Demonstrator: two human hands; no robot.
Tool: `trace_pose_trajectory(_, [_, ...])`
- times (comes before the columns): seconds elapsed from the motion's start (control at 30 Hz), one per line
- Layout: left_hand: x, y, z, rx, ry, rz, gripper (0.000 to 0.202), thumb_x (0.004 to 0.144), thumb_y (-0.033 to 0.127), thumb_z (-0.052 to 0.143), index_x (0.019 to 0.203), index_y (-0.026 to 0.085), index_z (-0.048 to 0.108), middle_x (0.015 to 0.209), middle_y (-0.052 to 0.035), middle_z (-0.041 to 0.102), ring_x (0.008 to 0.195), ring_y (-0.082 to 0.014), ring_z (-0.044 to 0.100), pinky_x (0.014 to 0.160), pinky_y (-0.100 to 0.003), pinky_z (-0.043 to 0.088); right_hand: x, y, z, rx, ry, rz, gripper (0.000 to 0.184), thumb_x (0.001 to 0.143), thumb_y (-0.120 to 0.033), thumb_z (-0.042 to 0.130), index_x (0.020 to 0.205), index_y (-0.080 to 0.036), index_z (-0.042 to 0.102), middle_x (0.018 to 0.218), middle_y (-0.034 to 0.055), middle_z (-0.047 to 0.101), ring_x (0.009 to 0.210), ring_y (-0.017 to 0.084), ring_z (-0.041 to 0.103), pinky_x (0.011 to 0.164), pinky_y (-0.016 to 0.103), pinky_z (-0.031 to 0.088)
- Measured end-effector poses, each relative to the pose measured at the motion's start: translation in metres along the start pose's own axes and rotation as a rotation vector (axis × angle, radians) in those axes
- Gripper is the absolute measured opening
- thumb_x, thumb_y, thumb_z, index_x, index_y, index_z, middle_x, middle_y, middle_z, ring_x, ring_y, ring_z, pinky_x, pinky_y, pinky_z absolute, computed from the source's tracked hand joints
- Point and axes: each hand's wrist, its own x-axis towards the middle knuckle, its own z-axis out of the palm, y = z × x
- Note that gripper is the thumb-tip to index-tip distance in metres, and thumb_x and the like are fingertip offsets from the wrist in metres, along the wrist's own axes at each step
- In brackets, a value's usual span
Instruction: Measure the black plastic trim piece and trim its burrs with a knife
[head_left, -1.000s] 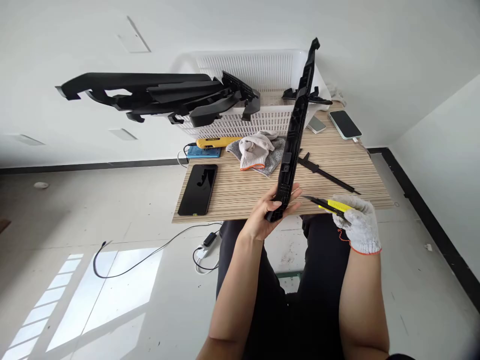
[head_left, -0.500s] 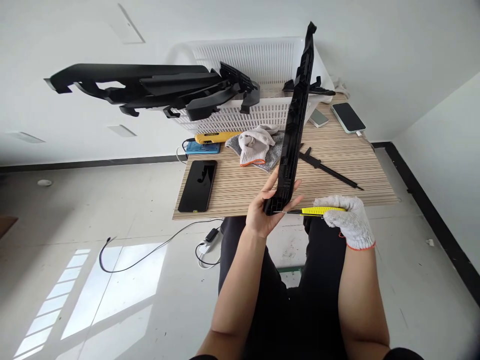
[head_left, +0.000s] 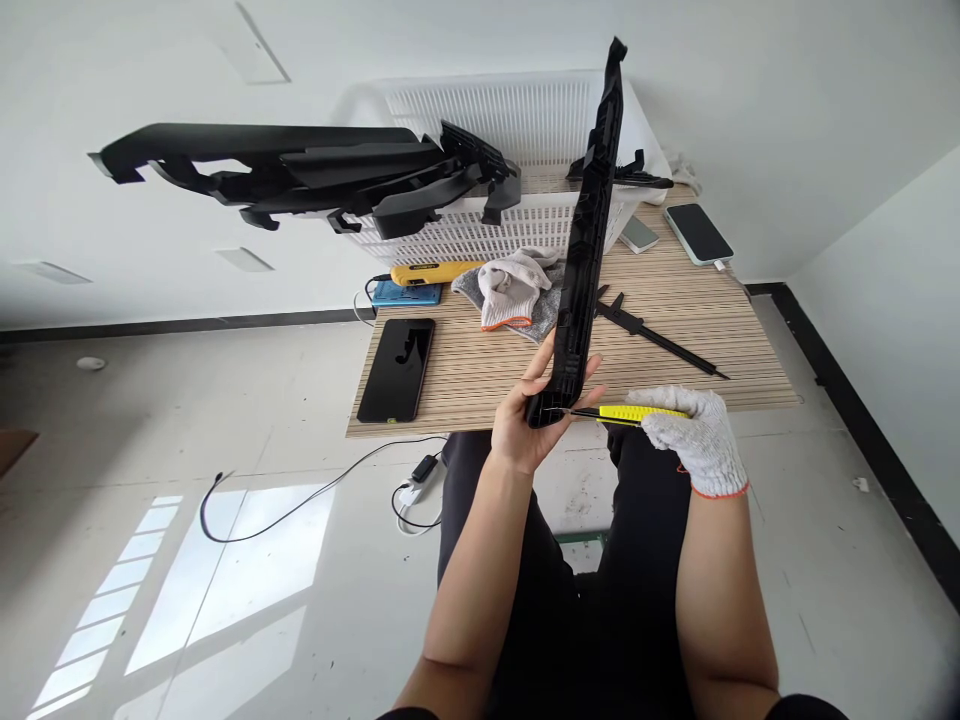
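Long black plastic trim strip point(head_left: 586, 235) held nearly upright over near edge of table, long axis running from its lower end at the near table edge up and slightly right, top end pointing toward the ceiling in front of the white basket point(head_left: 517, 150). Left hand point(head_left: 529, 425), bare, wrapped round the strip's lower end, fingers up its side. Right hand point(head_left: 697, 435), in white knit glove, closed on a yellow utility knife point(head_left: 634, 413); blade tip touches the strip's lower end just beside the left fingers.

Striped wood-grain table point(head_left: 465, 385), small, by a white wall. On it: black phone point(head_left: 396, 370) near left, blue item with yellow tool point(head_left: 431, 272) behind it, spare glove on grey cloth point(head_left: 514, 285) centre, thin black strip point(head_left: 660, 342) lying right, two phones point(head_left: 697, 235) far right. Basket at far edge with a pile of black plastic parts point(head_left: 315, 180) sticking out left. Pale glossy floor, black cable point(head_left: 300, 505) on it, sunlight patch near left, dark skirting along walls.
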Motion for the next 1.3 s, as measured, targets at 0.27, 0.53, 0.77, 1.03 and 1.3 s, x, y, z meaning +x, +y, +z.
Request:
trace_pose_trajectory(0.27, [-0.0004, -0.0007, -0.0002, -0.09, -0.001, -0.001, 0.073, 0.084, 0.02, 0.052, 0.157, 0.027, 0.042, 0.138, -0.0084, 0.069, 0.147, -0.0366, 0.048, 0.12, -0.065, 0.032, 0.0008, 0.0, 0.0003, -0.017, -0.011, 0.001, 0.035, 0.062, -0.043, 0.088, 0.088, -0.02, 0.084, 0.046, -0.002, 0.056, 0.043, 0.011, 0.044, 0.041, 0.027, 0.036])
trace_pose_trajectory(0.53, [0.0009, -0.0014, -0.001, -0.064, 0.008, 0.001, 0.072, 0.082, 0.022, 0.055, 0.153, 0.028, 0.047, 0.137, -0.0075, 0.069, 0.147, -0.0374, 0.047, 0.119, -0.066, 0.035, 0.0002, 0.0011, -0.0012, -0.037, -0.021, -0.015, 0.037, 0.064, -0.042, 0.088, 0.091, -0.017, 0.084, 0.05, -0.0009, 0.058, 0.044, 0.01, 0.044, 0.042, 0.026, 0.036])
trace_pose_trajectory(0.77, [0.0014, -0.0023, -0.0008, -0.082, 0.004, 0.012, 0.067, 0.082, 0.019, 0.055, 0.149, 0.029, 0.053, 0.132, -0.0048, 0.073, 0.139, -0.0352, 0.056, 0.118, -0.063, 0.039, 0.0009, 0.0013, -0.0003, -0.058, -0.04, -0.031, 0.036, 0.065, -0.045, 0.088, 0.09, -0.019, 0.084, 0.052, -0.0004, 0.06, 0.046, 0.01, 0.045, 0.043, 0.027, 0.039])
trace_pose_trajectory(1.03, [0.0008, -0.0016, 0.0018, -0.062, 0.04, 0.006, 0.073, 0.081, 0.018, 0.054, 0.152, 0.029, 0.049, 0.133, -0.0059, 0.072, 0.14, -0.0347, 0.056, 0.117, -0.062, 0.039, 0.0004, -0.0028, 0.0005, -0.051, -0.047, 0.009, 0.039, 0.063, -0.043, 0.089, 0.091, -0.017, 0.083, 0.051, -0.0011, 0.058, 0.046, 0.01, 0.045, 0.044, 0.027, 0.039])
trace_pose_trajectory(1.3, [0.0034, -0.0036, 0.0013, -0.096, 0.096, 0.033, 0.052, 0.09, 0.022, 0.056, 0.142, 0.024, 0.058, 0.131, -0.008, 0.073, 0.136, -0.0348, 0.059, 0.116, -0.061, 0.044, -0.0001, -0.0047, 0.0006, -0.063, -0.02, 0.016, 0.035, 0.063, -0.038, 0.088, 0.092, -0.017, 0.084, 0.049, -0.002, 0.057, 0.046, 0.01, 0.045, 0.045, 0.027, 0.039])
